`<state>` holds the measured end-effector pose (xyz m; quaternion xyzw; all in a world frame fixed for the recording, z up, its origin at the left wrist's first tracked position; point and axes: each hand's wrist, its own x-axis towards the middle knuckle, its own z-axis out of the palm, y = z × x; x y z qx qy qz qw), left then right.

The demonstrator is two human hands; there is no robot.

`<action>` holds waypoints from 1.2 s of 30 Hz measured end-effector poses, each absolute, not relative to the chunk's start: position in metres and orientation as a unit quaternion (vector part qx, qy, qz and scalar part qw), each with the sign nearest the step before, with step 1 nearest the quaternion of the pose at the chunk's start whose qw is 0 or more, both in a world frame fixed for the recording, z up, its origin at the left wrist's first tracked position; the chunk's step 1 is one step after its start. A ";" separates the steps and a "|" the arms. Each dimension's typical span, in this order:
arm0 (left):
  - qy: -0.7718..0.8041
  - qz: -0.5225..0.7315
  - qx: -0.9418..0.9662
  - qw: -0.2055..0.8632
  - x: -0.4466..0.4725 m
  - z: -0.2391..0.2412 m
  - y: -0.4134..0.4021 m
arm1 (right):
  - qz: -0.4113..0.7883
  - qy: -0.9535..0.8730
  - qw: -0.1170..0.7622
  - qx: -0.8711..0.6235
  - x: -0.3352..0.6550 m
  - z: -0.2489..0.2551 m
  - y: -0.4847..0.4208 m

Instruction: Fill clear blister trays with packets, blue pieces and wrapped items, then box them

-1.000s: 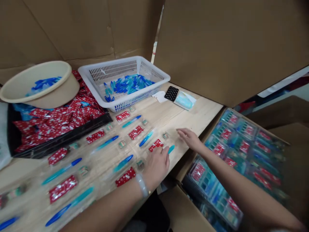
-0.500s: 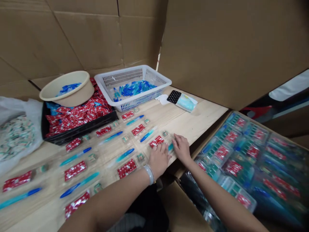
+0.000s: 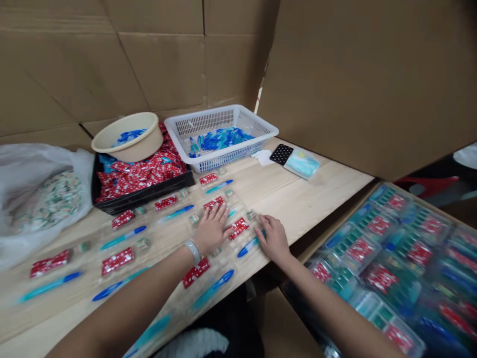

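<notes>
Several clear plastic packs, each with a red packet [image 3: 238,227] and a blue tool [image 3: 248,245], lie in rows on the wooden table [image 3: 320,191]. My left hand [image 3: 211,229] lies flat, fingers stretched out, on the packs just left of that red packet; a pale bracelet is on its wrist. My right hand [image 3: 273,238] rests with fingers bent on the right end of the pack with the blue tool. Neither hand has lifted anything.
A white basket [image 3: 223,130] of blue pieces, a beige bowl [image 3: 126,136] and a black tray of red packets [image 3: 143,171] stand at the back. A plastic bag [image 3: 40,194] lies left. A carton of filled packs [image 3: 383,248] sits right. Cardboard walls surround the table.
My left hand moved up and left across the packs and flattened. My right hand stayed beside the blue tool. The view shifted left and the bag came into sight.
</notes>
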<state>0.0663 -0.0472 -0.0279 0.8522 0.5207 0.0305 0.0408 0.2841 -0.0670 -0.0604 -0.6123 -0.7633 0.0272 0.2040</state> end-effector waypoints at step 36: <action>0.832 0.163 0.526 0.071 -0.293 -0.025 -0.210 | 0.273 -0.945 0.119 0.136 -0.202 0.161 -0.162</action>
